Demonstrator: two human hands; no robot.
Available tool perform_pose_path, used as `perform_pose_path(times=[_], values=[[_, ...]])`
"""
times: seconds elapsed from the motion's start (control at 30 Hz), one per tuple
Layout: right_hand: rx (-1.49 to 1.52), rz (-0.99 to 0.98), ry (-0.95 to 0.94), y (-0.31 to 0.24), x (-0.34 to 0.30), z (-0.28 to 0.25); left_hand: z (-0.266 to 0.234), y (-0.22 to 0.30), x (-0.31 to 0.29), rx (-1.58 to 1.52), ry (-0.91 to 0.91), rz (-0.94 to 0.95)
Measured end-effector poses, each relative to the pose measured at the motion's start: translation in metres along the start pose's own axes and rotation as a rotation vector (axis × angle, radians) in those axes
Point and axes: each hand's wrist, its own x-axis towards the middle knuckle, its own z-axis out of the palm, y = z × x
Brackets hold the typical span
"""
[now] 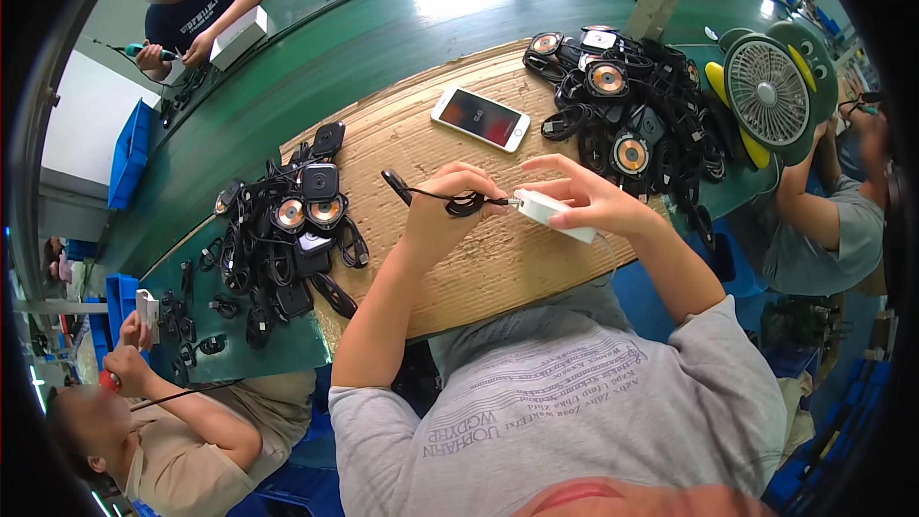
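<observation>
My left hand (433, 222) is closed around a bundled black cable (466, 204). The cable's metal plug (515, 201) meets the end of a small white box (557, 217); whether it is fully in, I cannot tell. That box lies in my right hand (613, 207), thumb on the near side and some fingers raised over it. From its far end a thin pale wire (613, 254) hangs down. Both hands are above a cardboard sheet (450, 292). Beyond them on the cardboard lies a white phone (481, 119) with its screen lit.
Black cabled pads with copper coils form a left pile (287, 215) and a right pile (622, 101). A green fan (766, 86) stands at the right. A green bench surface (402, 33) runs behind. Co-workers sit left and right; another, at far left, holds a screwdriver (144, 51).
</observation>
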Motion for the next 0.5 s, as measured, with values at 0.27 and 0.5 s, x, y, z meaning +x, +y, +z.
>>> perform_pose_path(times=[0.27, 0.5], values=[[0.119, 0.08, -0.11, -0.003, -0.002, -0.011, 0.009, 0.004, -0.003, 0.092, -0.008, 0.095], [0.107, 0.048, -0.172, -0.004, 0.003, -0.011, 0.015, 0.0, -0.004, 0.151, -0.052, 0.128]])
